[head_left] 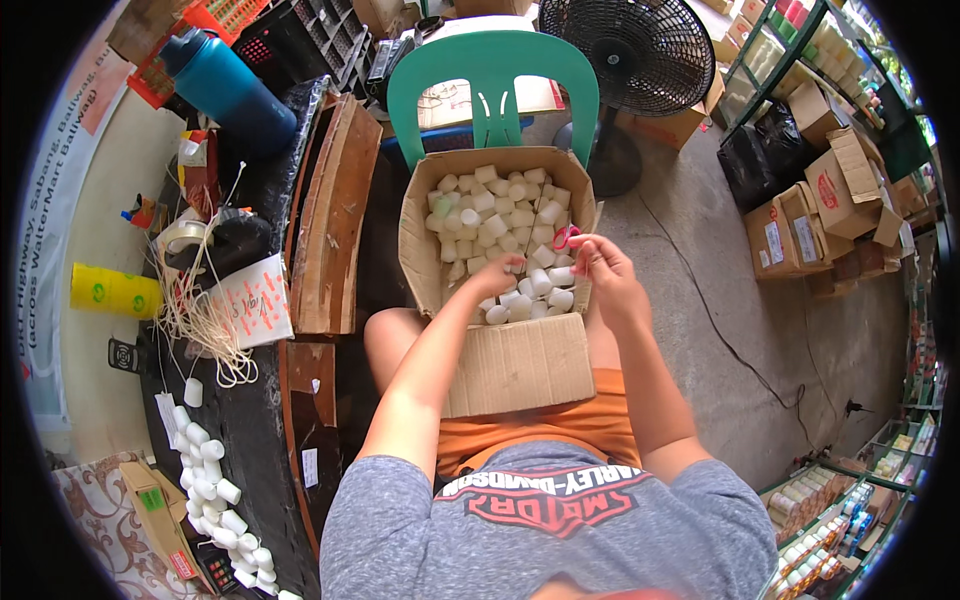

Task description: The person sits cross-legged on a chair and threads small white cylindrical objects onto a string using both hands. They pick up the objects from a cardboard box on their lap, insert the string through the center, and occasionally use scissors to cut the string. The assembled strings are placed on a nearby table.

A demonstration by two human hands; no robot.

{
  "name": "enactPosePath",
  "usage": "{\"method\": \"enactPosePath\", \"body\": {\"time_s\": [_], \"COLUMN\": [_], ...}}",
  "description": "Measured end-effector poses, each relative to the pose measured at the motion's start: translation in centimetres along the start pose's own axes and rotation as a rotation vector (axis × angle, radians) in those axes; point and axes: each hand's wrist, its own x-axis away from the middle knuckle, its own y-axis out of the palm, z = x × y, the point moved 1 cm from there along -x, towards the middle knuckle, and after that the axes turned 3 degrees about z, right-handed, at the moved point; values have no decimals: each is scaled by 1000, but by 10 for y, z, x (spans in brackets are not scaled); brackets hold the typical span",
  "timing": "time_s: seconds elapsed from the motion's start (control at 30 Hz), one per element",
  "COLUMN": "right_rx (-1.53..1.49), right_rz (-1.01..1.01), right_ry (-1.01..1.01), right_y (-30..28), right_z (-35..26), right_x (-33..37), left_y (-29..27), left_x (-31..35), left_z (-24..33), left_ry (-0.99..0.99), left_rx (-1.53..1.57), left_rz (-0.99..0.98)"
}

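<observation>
An open cardboard box (515, 365) rests on my lap and against a green plastic chair (490, 75). It holds several small white cylinders (500, 215). My left hand (495, 270) reaches into the box among the cylinders, fingers curled; whether it grips one I cannot tell. My right hand (605, 265) is over the box's right edge, pinching a small red scissors-like thing (565, 237) at the fingertips.
To my left a dark counter (250, 420) carries a row of white cylinders (215, 500), loose string (205, 320), a tape roll (180, 235) and a blue bottle (225, 85). A black floor fan (640, 50) stands behind the chair. Cardboard boxes (810, 220) and shelves line the right side.
</observation>
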Motion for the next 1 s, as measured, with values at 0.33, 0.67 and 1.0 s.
{"method": "enactPosePath", "body": {"time_s": [0.33, 0.67, 1.0], "right_rx": [111, 97, 270], "right_rz": [68, 63, 55], "right_ry": [145, 253, 235], "right_y": [-16, -24, -13], "right_z": [29, 51, 83], "right_x": [13, 12, 14], "left_y": [13, 3, -17], "left_x": [-37, -45, 8], "left_z": [-8, -6, 31], "left_ry": [513, 408, -285], "left_rx": [-1131, -1142, 719], "left_rz": [558, 388, 84]}}
